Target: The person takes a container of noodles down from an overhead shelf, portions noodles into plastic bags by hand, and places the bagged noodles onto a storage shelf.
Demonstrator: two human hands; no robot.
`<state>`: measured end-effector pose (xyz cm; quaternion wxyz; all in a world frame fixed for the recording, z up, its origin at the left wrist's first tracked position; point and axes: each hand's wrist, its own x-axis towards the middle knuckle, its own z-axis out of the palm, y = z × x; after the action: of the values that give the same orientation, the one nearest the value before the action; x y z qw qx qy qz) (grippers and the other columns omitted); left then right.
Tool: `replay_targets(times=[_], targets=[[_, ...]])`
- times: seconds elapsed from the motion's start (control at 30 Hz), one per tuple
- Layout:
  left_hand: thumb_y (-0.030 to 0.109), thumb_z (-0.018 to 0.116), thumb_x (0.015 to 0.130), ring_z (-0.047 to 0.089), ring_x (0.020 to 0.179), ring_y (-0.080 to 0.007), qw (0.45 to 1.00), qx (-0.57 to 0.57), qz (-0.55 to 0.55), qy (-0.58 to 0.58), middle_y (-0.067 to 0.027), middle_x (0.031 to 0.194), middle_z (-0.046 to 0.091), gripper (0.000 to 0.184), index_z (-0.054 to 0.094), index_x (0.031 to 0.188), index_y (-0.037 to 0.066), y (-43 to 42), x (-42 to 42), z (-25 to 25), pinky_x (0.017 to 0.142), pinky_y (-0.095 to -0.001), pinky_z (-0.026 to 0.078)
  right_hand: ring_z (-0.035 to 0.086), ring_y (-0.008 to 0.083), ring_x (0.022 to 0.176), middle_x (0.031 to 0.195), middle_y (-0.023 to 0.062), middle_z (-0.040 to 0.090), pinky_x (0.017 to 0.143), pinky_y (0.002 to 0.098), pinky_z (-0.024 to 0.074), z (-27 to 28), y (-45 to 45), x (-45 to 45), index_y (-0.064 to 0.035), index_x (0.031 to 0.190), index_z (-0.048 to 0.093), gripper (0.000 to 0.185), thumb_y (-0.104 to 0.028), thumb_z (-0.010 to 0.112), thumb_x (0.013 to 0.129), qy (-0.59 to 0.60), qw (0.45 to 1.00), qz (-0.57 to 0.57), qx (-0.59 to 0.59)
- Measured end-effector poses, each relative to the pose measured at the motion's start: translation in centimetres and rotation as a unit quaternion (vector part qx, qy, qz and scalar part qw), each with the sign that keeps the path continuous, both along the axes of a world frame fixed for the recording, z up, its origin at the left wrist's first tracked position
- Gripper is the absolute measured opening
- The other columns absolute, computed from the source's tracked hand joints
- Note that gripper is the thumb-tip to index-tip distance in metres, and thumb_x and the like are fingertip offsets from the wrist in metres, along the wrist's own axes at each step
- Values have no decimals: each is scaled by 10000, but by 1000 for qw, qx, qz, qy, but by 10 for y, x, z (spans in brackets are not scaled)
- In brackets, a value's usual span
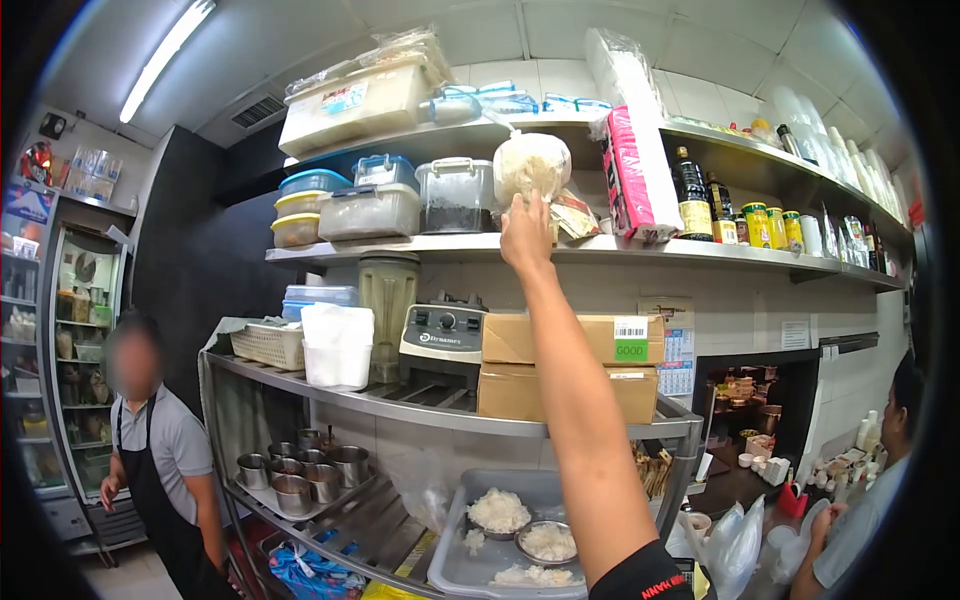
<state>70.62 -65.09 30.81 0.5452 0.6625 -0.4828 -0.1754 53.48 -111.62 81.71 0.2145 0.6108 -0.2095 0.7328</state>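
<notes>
My right hand (pixel 527 232) reaches up to the middle wall shelf, its fingers pressed on the lower front of a rounded, whitish plastic bag (pixel 530 165). What the bag contains is hard to make out. A paper-like packet (pixel 574 215) lies just right of the hand. To its left stands a clear lidded container (pixel 456 196) with dark contents. A pink-and-white pack (pixel 636 175) stands farther right. My left hand is out of the picture.
Below my arm are cardboard boxes (pixel 570 392), a blender base (pixel 442 335) and a grey tray (pixel 450 560) with bowls of white, rice-like food. Steel cups (pixel 293 494) sit lower left. One person (pixel 165 450) stands at left, another (pixel 860 520) at right. Bottles (pixel 692 200) line the shelf.
</notes>
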Motion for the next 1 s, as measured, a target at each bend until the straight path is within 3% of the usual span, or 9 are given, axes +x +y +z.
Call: replay_targets(times=[0.07,0.2,0.33,0.43,0.5,0.57,0.8,0.9,1.0], targets=[[88,635,876,597,992,-160,999,-33,19,-21,-122,1165,607,492,467,1332,11,-34,-7,-5,822,-279,493,329,394,1307,1419,197,337,1025,473,371,0,1,-8,0,1223,521,366,-156,546,893,85,994,-75,-6],[138,671,832,514,1187,-321,930,-127,97,-331,-181,1270,539,565,454,1339,16,-91,-36,46,974,-355,409,332,344,1315,1416,135,349,971,456,428,-2,-6,-17,-12,1209,536,333,-107,506,892,130,974,-183,-23],[204,704,792,314,1331,-378,838,-237,99,-482,-155,1433,361,695,386,1398,84,-171,-56,120,1077,-520,257,241,327,1384,1479,97,273,1003,478,396,7,-3,-16,-44,1301,470,422,-101,502,884,192,958,-211,37],[239,708,812,396,1282,-402,829,-242,93,-496,-219,1364,436,629,444,1324,-15,-164,-68,151,1036,-525,328,191,327,1407,1527,87,193,1043,496,357,15,-11,-9,-82,1410,343,552,-90,495,879,230,936,-260,57],[292,698,825,359,1306,-412,808,-228,102,-533,-221,1404,393,673,409,1357,-1,-213,-32,152,1044,-567,296,179,324,1412,1542,82,165,1053,494,349,21,-18,-4,-97,1436,306,587,-93,491,880,248,922,-291,58],[412,715,778,175,1369,-468,796,-242,70,-550,-206,1479,252,796,371,1381,22,-250,-30,171,1061,-646,150,162,312,1420,1558,70,102,1068,462,347,33,-26,-2,-125,1466,242,659,-75,508,865,261,915,-294,92],[551,639,786,195,1371,-403,808,-293,48,-508,-144,1462,290,830,353,1405,80,-321,-10,183,1051,-668,106,154,389,1406,1556,158,18,1139,396,236,81,-46,4,-52,1488,88,809,59,453,774,334,850,-389,122],[499,698,752,265,1323,-375,808,-303,59,-502,-112,1381,379,790,412,1359,83,-330,-5,184,1077,-624,61,128,408,1405,1554,164,-22,1141,407,220,106,-56,7,-40,1486,44,822,16,501,805,334,839,-400,157],[441,728,726,305,1291,-345,807,-323,69,-490,-69,1349,402,742,449,1326,106,-336,-2,184,1081,-615,55,78,365,1423,1556,145,-48,1154,421,182,123,-73,12,-56,1487,26,733,-181,463,912,322,819,-422,217]])
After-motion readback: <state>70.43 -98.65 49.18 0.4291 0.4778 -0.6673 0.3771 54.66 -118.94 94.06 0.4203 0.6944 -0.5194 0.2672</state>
